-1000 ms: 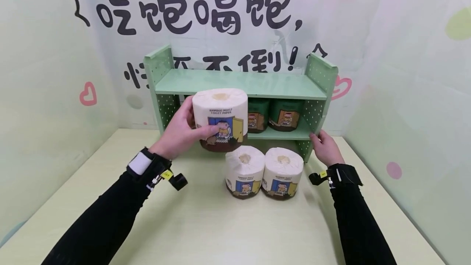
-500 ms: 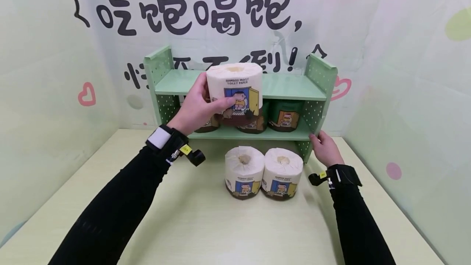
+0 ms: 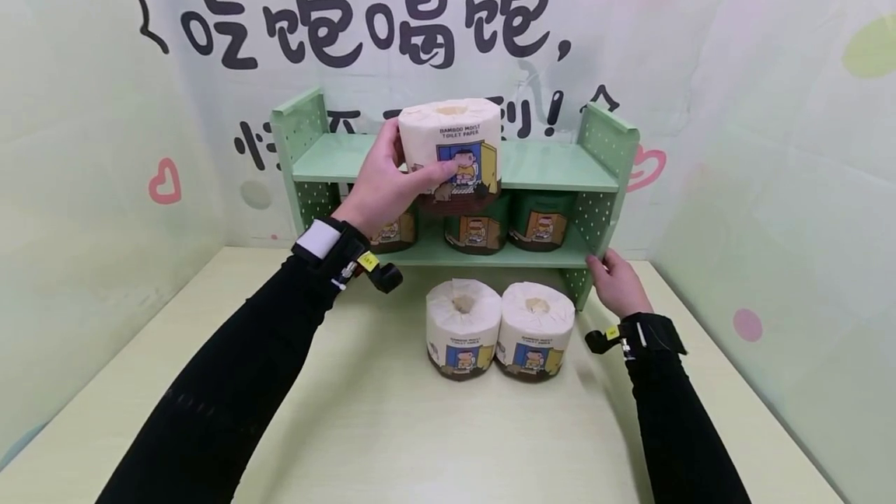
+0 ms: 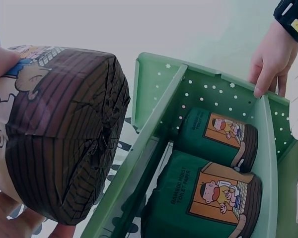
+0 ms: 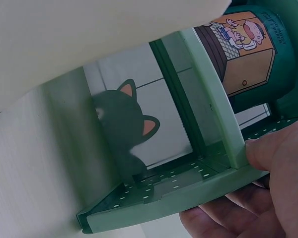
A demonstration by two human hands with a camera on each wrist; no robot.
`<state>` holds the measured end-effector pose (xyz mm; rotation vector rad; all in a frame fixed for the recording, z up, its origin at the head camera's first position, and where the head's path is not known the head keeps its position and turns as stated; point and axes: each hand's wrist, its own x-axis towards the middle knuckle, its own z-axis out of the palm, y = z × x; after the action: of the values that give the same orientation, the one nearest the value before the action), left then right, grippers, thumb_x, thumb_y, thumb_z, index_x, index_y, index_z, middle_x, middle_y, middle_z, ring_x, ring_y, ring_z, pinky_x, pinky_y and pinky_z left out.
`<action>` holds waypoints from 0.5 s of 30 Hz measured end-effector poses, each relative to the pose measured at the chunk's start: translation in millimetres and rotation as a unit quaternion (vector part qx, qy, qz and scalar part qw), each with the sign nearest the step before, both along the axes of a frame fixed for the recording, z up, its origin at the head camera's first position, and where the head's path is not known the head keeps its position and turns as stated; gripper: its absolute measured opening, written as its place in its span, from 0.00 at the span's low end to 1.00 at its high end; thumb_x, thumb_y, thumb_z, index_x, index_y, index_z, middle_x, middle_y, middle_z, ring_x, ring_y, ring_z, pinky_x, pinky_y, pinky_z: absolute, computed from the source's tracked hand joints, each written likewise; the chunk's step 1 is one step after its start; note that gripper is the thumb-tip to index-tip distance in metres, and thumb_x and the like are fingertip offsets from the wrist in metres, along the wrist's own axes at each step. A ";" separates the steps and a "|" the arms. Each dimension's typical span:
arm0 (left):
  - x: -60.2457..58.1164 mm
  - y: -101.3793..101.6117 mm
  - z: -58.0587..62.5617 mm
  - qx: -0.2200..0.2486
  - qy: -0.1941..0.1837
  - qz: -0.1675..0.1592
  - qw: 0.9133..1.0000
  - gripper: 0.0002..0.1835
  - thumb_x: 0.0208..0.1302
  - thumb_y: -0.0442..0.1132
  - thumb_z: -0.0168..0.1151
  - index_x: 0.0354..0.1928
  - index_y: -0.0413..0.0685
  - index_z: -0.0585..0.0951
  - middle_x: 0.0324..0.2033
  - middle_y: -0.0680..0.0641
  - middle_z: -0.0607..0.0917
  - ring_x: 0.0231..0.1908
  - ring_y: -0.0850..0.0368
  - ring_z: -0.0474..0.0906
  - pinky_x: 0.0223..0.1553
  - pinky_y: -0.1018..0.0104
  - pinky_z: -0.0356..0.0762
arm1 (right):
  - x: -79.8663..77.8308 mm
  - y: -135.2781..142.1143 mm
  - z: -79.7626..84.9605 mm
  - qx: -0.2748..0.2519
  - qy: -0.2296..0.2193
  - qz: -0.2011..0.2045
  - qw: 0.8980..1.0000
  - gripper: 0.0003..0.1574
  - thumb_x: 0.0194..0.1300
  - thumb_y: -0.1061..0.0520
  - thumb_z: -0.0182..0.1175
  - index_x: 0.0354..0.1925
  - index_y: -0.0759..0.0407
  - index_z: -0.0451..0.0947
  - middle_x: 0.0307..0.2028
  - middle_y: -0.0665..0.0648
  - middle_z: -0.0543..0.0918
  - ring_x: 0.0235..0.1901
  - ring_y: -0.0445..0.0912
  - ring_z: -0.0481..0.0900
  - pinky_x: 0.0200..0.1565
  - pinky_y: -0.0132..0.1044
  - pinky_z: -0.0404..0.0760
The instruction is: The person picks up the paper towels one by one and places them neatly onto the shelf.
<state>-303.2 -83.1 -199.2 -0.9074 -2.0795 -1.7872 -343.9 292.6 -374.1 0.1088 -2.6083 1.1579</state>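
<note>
My left hand [image 3: 385, 181] grips a white-wrapped toilet roll [image 3: 451, 123] by its left side, thumb across the printed front. The roll is raised in front of the upper board [image 3: 539, 166] of a green shelf, and overlaps it in the head view. Its dark brown underside [image 4: 69, 134] faces the left wrist camera. My right hand [image 3: 619, 284] grips the shelf's right side panel [image 3: 595, 216] by its front edge, with the thumb inside at the lower board [image 5: 216, 99] and fingers curled around the outside.
Several green toilet rolls [image 3: 542, 224] stand on the lower board, partly hidden by the left hand and the raised roll. Two white toilet rolls [image 3: 463, 317] stand side by side on the table [image 3: 392, 426], in front of the shelf. A printed wall sheet [image 3: 231, 99] is behind.
My left hand has lifted the toilet roll up and to the right, from in front of the lower compartment to the upper board's level. The right hand stays on the side panel.
</note>
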 end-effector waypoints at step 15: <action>-33.5 16.4 -3.8 0.004 -0.031 0.016 0.999 0.46 0.59 0.43 0.72 0.68 0.46 0.50 0.57 0.44 0.74 0.51 0.55 0.75 0.51 0.55 0.78 | 1.0 0.5 -0.8 -0.002 -0.002 -0.004 1.000 0.28 0.82 0.48 0.41 0.68 0.66 0.64 0.59 0.71 0.73 0.58 0.62 0.68 0.59 0.62 0.65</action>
<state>-336.7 -66.7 -203.0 -0.8214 -2.1113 -1.8272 -342.9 293.1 -374.9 0.0961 -2.6069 1.1614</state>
